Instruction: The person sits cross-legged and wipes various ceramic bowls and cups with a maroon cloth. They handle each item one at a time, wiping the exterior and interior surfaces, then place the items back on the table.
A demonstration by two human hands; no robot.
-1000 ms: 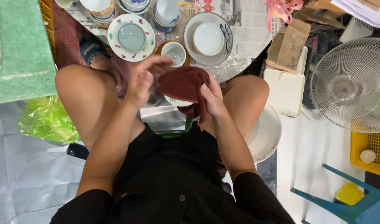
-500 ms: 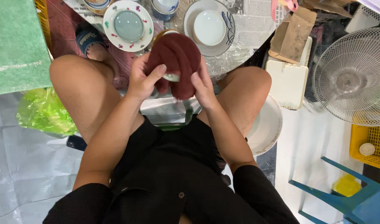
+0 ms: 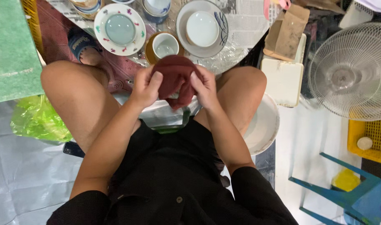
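My cluttered corner, seen from above

A white fan stands on pale floor to my right, beside a blue stool and yellow crate; grey plastic sheeting lies left.

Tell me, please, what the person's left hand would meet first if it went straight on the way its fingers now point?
The left hand already grips the dark red cloth. Beyond it, up the picture, probably comes the brown cup with a white inside, though depth is unclear from above.
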